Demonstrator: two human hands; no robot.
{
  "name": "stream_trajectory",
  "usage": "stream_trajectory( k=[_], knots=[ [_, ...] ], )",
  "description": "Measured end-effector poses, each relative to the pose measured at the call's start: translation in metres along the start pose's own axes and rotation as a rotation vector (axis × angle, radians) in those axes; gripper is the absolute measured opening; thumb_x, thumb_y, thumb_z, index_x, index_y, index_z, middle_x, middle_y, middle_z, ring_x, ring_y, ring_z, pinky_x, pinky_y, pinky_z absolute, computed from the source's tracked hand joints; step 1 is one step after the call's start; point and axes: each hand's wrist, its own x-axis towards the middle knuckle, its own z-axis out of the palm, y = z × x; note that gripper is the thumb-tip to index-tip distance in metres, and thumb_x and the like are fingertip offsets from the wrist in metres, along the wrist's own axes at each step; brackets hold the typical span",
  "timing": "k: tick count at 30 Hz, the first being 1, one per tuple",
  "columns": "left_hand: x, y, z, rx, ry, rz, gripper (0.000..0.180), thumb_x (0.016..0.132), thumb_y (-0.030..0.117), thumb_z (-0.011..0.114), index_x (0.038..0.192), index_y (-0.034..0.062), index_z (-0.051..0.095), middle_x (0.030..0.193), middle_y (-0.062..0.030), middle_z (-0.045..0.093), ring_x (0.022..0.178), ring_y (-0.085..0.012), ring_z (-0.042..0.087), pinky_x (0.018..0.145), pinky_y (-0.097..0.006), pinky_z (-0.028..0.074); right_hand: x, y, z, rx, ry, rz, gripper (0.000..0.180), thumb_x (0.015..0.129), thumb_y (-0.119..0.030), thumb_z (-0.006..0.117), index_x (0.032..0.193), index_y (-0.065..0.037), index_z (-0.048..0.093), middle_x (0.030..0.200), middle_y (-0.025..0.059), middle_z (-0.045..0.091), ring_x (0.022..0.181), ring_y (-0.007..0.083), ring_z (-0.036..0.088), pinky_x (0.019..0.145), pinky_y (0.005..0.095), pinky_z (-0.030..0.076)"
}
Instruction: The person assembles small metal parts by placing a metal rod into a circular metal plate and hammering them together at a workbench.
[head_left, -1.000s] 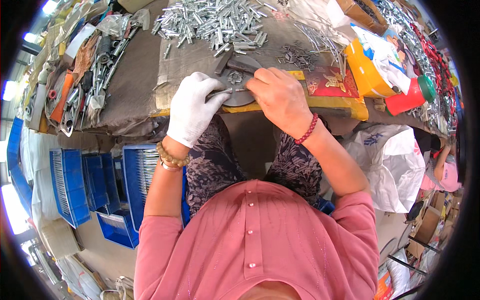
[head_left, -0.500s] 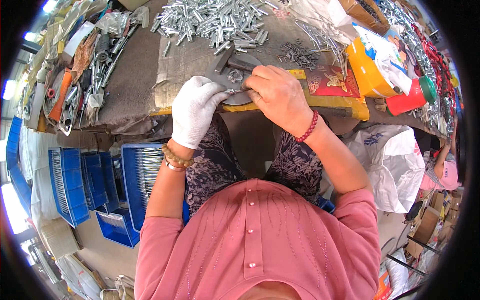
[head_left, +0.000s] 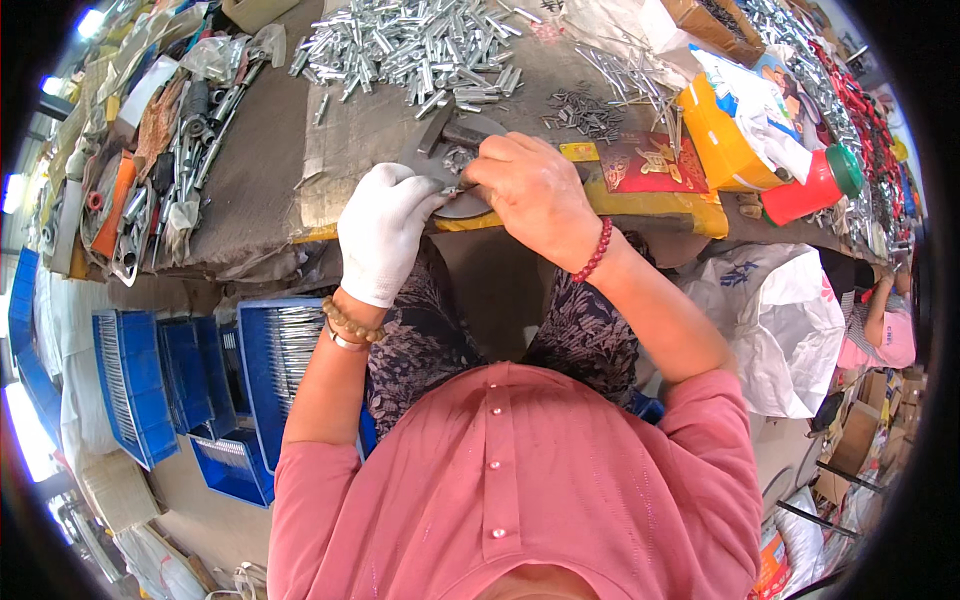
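Observation:
My left hand (head_left: pixel 382 235), in a white glove, pinches a small silver metal piece (head_left: pixel 452 190) between thumb and forefinger. My right hand (head_left: pixel 535 195), bare, meets it from the right, its fingertips pressed together close to the same piece. What the right fingers grip is hidden by the hand. Both hands are over a round grey metal plate (head_left: pixel 466 207) at the table's near edge. A hammer head (head_left: pixel 434 131) rests on the plate's far side, just beyond my fingers. Beside it lies a small cluster of shiny metal bits (head_left: pixel 458 159).
Beyond the plate lies a heap of silver tubes (head_left: pixel 400 50). Small dark pins (head_left: pixel 585 116), thin rods (head_left: pixel 622 75), a red packet (head_left: pixel 652 165), a yellow box (head_left: pixel 715 145) and a red jar (head_left: pixel 800 195) are rightward. Tools (head_left: pixel 185 140) crowd the left; blue crates (head_left: pixel 255 380) stand below.
The whole view has shifted slightly. My right fingertips have come a little closer to the left ones. The left hand still pinches the small piece.

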Motion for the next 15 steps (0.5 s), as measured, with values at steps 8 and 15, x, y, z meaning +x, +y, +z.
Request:
stream_trajectory(
  k=[8, 15],
  knots=[
    [-0.002, 0.003, -0.003, -0.023, -0.003, -0.025, 0.011, 0.084, 0.009, 0.079, 0.095, 0.0077, 0.077, 0.094, -0.0089, 0.066, 0.091, -0.0283, 0.066, 0.081, -0.038, 0.054, 0.018, 0.045, -0.034, -0.02, 0.008, 0.369, 0.016, 0.089, -0.017, 0.073, 0.103, -0.009, 0.076, 0.099, 0.0126, 0.07, 0.097, 0.0359, 0.07, 0.085, 0.0465, 0.056],
    [-0.002, 0.004, -0.002, -0.037, -0.004, -0.036, 0.011, 0.084, 0.01, 0.079, 0.094, 0.0089, 0.078, 0.093, -0.0086, 0.065, 0.091, -0.0284, 0.066, 0.08, -0.037, 0.054, 0.041, 0.075, -0.009, -0.189, -0.149, 0.456, 0.018, 0.092, -0.019, 0.073, 0.107, -0.009, 0.074, 0.108, 0.0142, 0.07, 0.102, 0.0396, 0.069, 0.087, 0.0484, 0.054]
  ],
)
